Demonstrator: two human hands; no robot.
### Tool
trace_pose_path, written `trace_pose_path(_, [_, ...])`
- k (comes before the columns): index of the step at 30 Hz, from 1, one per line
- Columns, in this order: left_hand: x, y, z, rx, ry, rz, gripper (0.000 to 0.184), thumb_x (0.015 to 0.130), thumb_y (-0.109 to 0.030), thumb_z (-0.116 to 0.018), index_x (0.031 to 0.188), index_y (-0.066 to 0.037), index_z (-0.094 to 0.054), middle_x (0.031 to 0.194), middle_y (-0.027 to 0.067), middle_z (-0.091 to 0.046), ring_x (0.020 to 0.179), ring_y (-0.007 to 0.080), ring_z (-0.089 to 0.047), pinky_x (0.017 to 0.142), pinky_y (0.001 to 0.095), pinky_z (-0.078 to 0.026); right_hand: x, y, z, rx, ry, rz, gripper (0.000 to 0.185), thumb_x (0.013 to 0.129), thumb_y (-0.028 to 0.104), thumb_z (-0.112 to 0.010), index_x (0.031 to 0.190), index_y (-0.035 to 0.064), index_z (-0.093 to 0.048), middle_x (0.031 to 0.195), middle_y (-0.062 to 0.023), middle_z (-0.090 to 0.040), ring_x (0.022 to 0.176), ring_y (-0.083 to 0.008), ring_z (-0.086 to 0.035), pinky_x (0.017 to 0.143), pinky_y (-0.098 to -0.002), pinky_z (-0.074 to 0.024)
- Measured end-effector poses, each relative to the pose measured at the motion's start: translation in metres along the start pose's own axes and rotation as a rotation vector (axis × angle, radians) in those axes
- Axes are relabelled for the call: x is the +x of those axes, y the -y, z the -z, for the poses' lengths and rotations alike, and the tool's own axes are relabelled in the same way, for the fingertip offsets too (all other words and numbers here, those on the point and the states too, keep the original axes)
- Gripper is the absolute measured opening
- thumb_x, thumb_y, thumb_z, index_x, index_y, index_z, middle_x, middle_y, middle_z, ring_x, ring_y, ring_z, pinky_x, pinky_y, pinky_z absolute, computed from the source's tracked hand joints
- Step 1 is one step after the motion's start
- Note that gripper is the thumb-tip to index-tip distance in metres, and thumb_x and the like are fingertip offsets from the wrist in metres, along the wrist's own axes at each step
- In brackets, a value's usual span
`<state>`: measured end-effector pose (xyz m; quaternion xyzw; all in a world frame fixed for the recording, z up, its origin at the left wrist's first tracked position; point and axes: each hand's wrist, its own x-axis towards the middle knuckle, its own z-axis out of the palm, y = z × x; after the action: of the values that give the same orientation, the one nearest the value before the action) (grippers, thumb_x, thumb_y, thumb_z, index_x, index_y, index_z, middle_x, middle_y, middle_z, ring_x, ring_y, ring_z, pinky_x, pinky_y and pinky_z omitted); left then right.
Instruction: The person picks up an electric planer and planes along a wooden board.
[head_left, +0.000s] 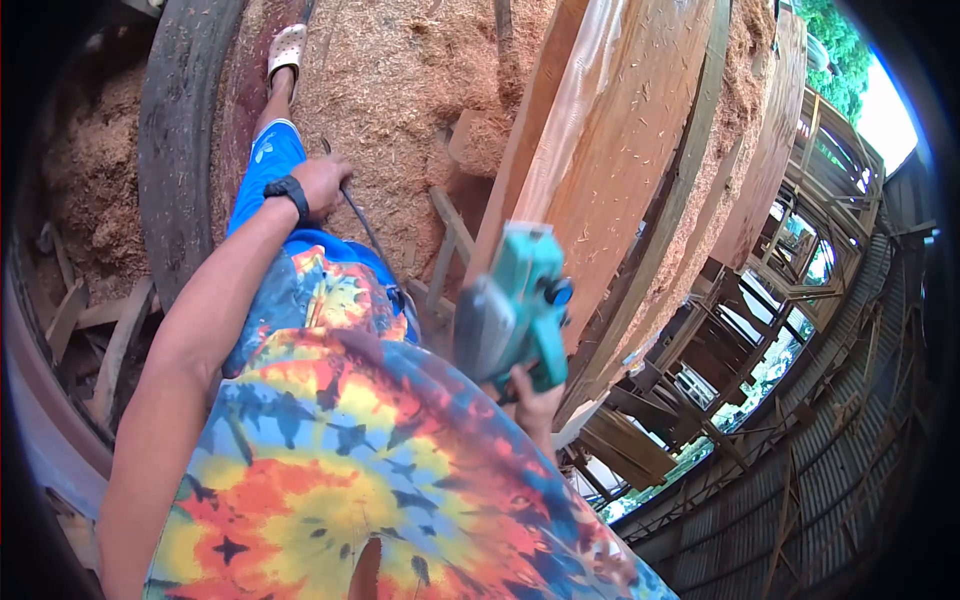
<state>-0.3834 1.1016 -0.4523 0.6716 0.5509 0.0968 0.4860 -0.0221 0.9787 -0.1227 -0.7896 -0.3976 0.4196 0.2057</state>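
My right hand is wrapped round the handle of a green electric hand planer. The planer is tilted and partly blurred, beside the near edge of a long reddish-brown timber; whether it touches the wood I cannot tell. Beside my thigh, my left hand, with a black watch at its wrist, is closed around a thin black power cord. The cord runs down past my blue shorts toward my waist.
Wood shavings cover the ground around my foot in a light clog. A dark curved beam lies at left, near loose wood scraps. More boards and a timber-framed shed with a corrugated roof are at right.
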Motion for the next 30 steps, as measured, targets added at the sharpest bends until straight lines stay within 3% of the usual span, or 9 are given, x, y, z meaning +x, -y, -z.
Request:
trace_pose_path(2, [0.001,-0.019,-0.002,0.026,0.212,-0.042,0.021,0.077,-0.014,-0.070,0.092,-0.002,-0.062,0.100,0.0176,-0.062,0.099,0.0379,-0.062,0.083,0.0475,-0.052,-0.035,-0.024,0.009,-0.035,-0.035,-0.079,0.019,0.082,0.005,-0.078,0.093,0.0019,-0.062,0.073,-0.0014,-0.061,0.059,-0.0095,-0.057,0.053,-0.0252,-0.0438])
trace_pose_path(5, [-0.001,-0.033,-0.007,0.091,0.346,-0.065,0.024,0.075,-0.016,-0.074,0.092,-0.002,-0.062,0.101,0.0187,-0.063,0.099,0.0378,-0.063,0.083,0.0473,-0.052,-0.046,-0.036,0.010,0.020,-0.032,-0.012,0.017,0.082,0.002,-0.078,0.090,0.0023,-0.062,0.072,-0.0014,-0.062,0.059,-0.0097,-0.057,0.053,-0.0249,-0.0435])
trace_pose_path(7, [0.002,-0.029,-0.006,0.076,0.348,-0.041,0.025,0.075,-0.016,-0.074,0.093,-0.002,-0.062,0.102,0.0194,-0.064,0.098,0.0385,-0.064,0.083,0.0475,-0.053,-0.041,-0.032,0.010,0.075,-0.033,-0.100,0.017,0.083,0.000,-0.076,0.090,0.0025,-0.062,0.072,-0.0017,-0.062,0.059,-0.0096,-0.057,0.053,-0.0249,-0.0437])
trace_pose_path(15, [0.018,-0.019,0.014,-0.110,0.160,0.076,0.024,0.079,-0.021,-0.073,0.087,-0.001,-0.064,0.089,0.0218,-0.067,0.092,0.0403,-0.065,0.078,0.0487,-0.050,0.055,0.062,-0.027,0.023,-0.036,0.038,0.020,0.082,-0.001,-0.072,0.094,0.0018,-0.057,0.066,-0.0043,-0.058,0.050,-0.0135,-0.056,0.048,-0.0267,-0.0441])
trace_pose_path(24, [0.043,-0.013,0.045,-0.163,0.014,0.159,0.027,0.081,-0.024,-0.069,0.083,0.002,-0.062,0.088,0.0249,-0.065,0.089,0.0427,-0.064,0.078,0.0503,-0.050,0.193,0.198,-0.077,0.068,0.033,0.216,0.018,0.084,0.009,-0.073,0.089,0.0021,-0.058,0.060,-0.0045,-0.054,0.048,-0.0156,-0.051,0.050,-0.0303,-0.0445])
trace_pose_path(25, [0.047,-0.013,0.049,-0.140,0.006,0.163,0.033,0.085,-0.031,-0.071,0.084,0.002,-0.065,0.093,0.0247,-0.068,0.092,0.0421,-0.065,0.080,0.0496,-0.051,0.211,0.214,-0.082,0.063,0.039,0.232,0.017,0.084,0.009,-0.073,0.088,0.0020,-0.059,0.059,-0.0045,-0.053,0.047,-0.0157,-0.052,0.049,-0.0306,-0.0445])
trace_pose_path(30, [0.065,-0.016,0.083,-0.209,-0.030,0.166,0.026,0.084,-0.024,-0.070,0.087,0.001,-0.064,0.089,0.0238,-0.067,0.090,0.0417,-0.065,0.079,0.0493,-0.050,0.308,0.309,-0.111,0.043,0.056,0.285,0.020,0.084,0.014,-0.075,0.077,0.0031,-0.059,0.058,-0.0053,-0.052,0.047,-0.0177,-0.052,0.047,-0.0323,-0.0444])
